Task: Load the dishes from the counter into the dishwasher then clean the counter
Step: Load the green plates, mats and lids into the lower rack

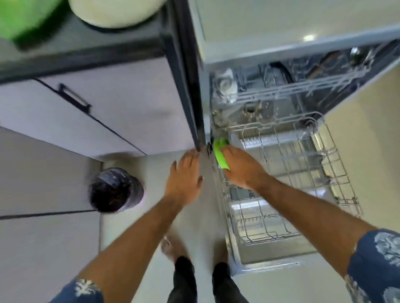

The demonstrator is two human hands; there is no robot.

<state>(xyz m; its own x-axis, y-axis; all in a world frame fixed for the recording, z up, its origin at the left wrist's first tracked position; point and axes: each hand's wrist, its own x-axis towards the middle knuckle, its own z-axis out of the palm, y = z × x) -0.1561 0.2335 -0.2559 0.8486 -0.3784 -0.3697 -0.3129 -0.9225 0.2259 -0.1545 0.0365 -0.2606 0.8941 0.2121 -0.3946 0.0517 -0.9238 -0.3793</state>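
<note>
A green dish [221, 155], probably a small plate or lid though motion blur leaves its kind uncertain, is held on edge at the near-left corner of the pulled-out lower rack [293, 170] of the dishwasher [306, 82]. It is gripped by the right hand [242, 166], whose fingers are closed over its rim from above; the upright hold appears chosen so that the piece can be slotted between the rack's wires rather than laid flat. The rack is otherwise seen to be bare, so the loading is judged to be at an early stage.

The left hand [184, 175] is spread, fingers apart and nothing held, just beside the dark edge of the cabinet panel [187, 83] that flanks the machine; whether it actually touches the panel cannot be told. It is presumably placed there for balance while the body is bent forward over the open door [268, 260].

In the upper rack [283, 90] some glassware [224, 83] is faintly made out at the left end, with further items at the far right too blurred to identify.

Higher in the view, on the dark desk [86, 44], a pale round dish [117, 8] and a second green item [21, 17] are left waiting, so more trips are expected before any wiping is begun. On the floor [193, 220] to the left, well apart from the machine, a lined waste bin [116, 190] is stood.
</note>
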